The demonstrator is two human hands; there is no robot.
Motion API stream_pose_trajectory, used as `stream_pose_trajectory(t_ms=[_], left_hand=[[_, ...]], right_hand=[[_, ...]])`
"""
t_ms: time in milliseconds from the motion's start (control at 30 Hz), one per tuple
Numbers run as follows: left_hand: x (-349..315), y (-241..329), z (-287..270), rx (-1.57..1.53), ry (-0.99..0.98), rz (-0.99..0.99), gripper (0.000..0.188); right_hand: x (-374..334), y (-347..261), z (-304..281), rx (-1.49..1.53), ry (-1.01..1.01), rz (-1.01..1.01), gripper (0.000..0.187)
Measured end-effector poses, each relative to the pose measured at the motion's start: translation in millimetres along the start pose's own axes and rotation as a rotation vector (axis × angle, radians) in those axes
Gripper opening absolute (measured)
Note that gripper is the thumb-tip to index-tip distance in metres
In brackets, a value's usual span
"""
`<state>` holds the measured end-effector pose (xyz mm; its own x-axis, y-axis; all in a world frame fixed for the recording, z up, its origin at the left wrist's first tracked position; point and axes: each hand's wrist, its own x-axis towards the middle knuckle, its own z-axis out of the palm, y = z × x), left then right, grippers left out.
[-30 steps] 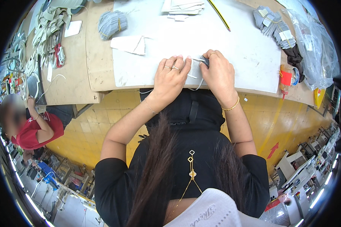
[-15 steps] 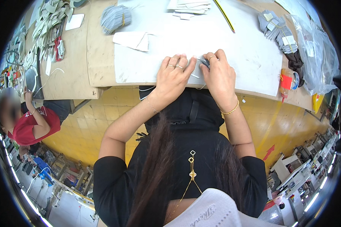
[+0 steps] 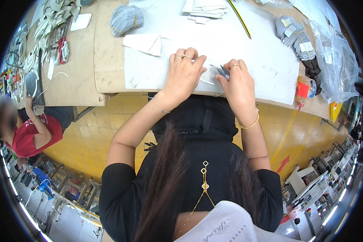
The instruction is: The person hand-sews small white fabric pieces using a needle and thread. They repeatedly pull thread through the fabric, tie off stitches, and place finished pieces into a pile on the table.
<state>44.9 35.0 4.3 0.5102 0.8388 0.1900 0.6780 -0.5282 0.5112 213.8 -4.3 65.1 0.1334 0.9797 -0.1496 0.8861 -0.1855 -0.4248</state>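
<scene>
My right hand [image 3: 238,82] is closed round small dark thread snips [image 3: 222,71], whose pointed blades stick out toward the left and stand a little apart. Just across from them, my left hand [image 3: 185,72] is pinched at a pale, narrow piece [image 3: 207,77] of material, its edge hard to tell from the white sheet below. A gap lies between the blades and my left fingertips. Both hands are over the near edge of the large white sheet [image 3: 266,78] on the table.
A white cut piece [image 3: 143,43] lies beyond my left hand. Farther off are a tied grey bundle [image 3: 127,19], stacked pale pieces [image 3: 205,8] and a striped pencil [image 3: 241,20]. At right are more grey bundles [image 3: 295,36], a red-labelled bottle [image 3: 303,92] and plastic bags [image 3: 334,56]. A co-worker [image 3: 32,129] sits left.
My hands have moved apart: the left has drawn away to the left and the right slightly to the right. More of the snips' blades now shows between them.
</scene>
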Motion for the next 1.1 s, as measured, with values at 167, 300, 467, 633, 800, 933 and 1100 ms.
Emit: stream_pose_trajectory(t_ms=[167, 300, 467, 633, 800, 933, 1100], left_hand=[[10, 1, -8, -0.059, -0.027, -0.085, 0.023], [18, 2, -18, -0.270, -0.222, -0.234, 0.024], [19, 8, -40, -0.490, -0.268, -0.337, 0.024], [16, 20, -52, -0.570, -0.322, -0.422, 0.019], [13, 26, -52, -0.631, -0.306, -0.418, 0.017], [12, 25, -48, -0.677, -0.307, -0.484, 0.016], [7, -10, -77, -0.836, -0.124, -0.537, 0.014]], right_hand=[[-12, 11, -22, 0.214, -0.068, 0.001, 0.029], [-19, 12, -16, 0.210, -0.022, 0.020, 0.030], [-29, 6, -14, 0.144, -0.001, -0.012, 0.027], [-29, -2, -19, 0.094, -0.032, -0.006, 0.024], [-23, -2, -12, 0.109, -0.019, -0.018, 0.024], [-14, 9, -2, 0.143, 0.062, -0.044, 0.024], [-10, 32, -11, 0.222, 0.116, 0.096, 0.037]])
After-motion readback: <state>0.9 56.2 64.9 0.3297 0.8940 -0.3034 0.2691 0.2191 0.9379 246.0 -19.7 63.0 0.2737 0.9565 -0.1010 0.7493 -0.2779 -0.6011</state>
